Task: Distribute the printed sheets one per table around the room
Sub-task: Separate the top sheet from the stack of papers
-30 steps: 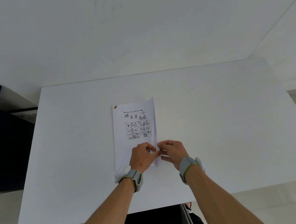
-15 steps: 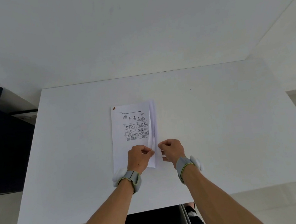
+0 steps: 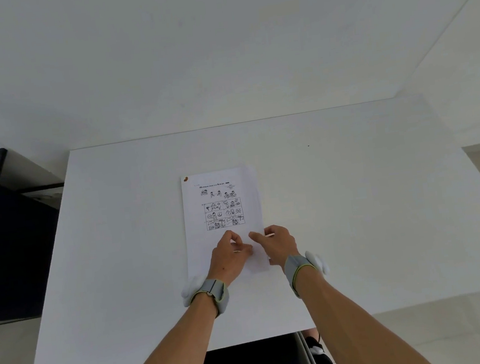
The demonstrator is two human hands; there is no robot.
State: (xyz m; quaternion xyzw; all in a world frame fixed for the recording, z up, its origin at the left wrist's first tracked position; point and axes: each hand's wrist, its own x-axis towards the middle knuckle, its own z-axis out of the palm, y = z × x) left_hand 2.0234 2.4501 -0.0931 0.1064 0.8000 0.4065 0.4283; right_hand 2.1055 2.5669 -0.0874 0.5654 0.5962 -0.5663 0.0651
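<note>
A stack of printed sheets [image 3: 220, 207] with cartoon panels lies flat in the middle of the white table [image 3: 354, 214]. Both hands are on its lower right part. My left hand [image 3: 229, 257] sits on the top sheet with curled fingers, thumb and fingertips pinching the paper. My right hand [image 3: 278, 244] is at the stack's right edge, thumb stretched over the top sheet and fingers curled at the edge, gripping it. The bottom of the stack is hidden under my hands.
A black cabinet [image 3: 9, 250] stands to the left of the table. White walls rise behind the table and to its right. A dark chair seat [image 3: 251, 361] shows under the near edge, with pale floor tiles around it.
The right edge of the top sheets, lifted and curled up before, now lies flat on the stack. Both hands have stayed at the lower right of the stack.
</note>
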